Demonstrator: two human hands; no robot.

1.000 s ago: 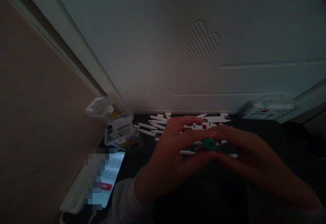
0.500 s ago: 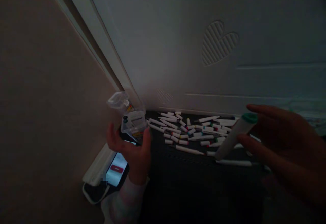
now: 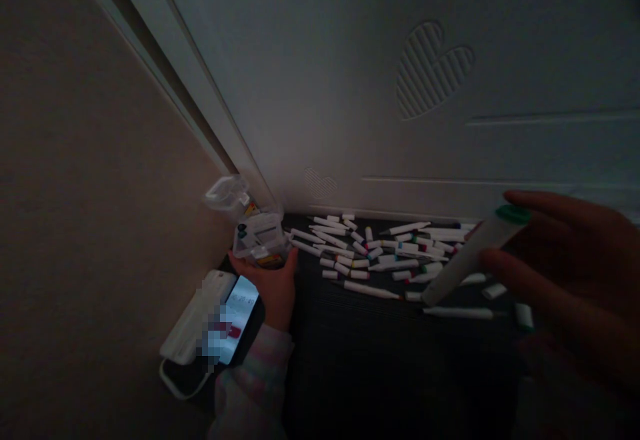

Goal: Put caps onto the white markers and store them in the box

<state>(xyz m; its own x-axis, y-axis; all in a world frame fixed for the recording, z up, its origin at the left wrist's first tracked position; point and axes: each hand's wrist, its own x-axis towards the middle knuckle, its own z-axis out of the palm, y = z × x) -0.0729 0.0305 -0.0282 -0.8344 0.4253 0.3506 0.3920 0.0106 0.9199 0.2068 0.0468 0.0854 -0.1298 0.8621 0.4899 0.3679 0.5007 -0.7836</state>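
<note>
My right hand (image 3: 565, 260) pinches a white marker (image 3: 470, 253) with a green end between thumb and fingers, tilted above the dark tabletop. At the left, my left hand (image 3: 270, 287) curves around the near side of a clear plastic case (image 3: 263, 237), thumb on one side and fingers on the other. Two dark round ends and some orange and yellow bits show in the case. Many uncapped white markers (image 3: 370, 290) and loose caps (image 3: 360, 274) lie scattered between my hands. Another white marker (image 3: 460, 313) rests below the held one.
A lit phone (image 3: 240, 313) and a white power bank (image 3: 200, 320) with a looped cable lie left of my left wrist. Behind the case stands a clear lid or container (image 3: 227, 193). A white panel with embossed hearts (image 3: 433, 73) rises behind the dark tabletop (image 3: 375, 367).
My left hand has moved forward and closed around the clear case. My right hand, still holding the marker, has shifted slightly right in view.
</note>
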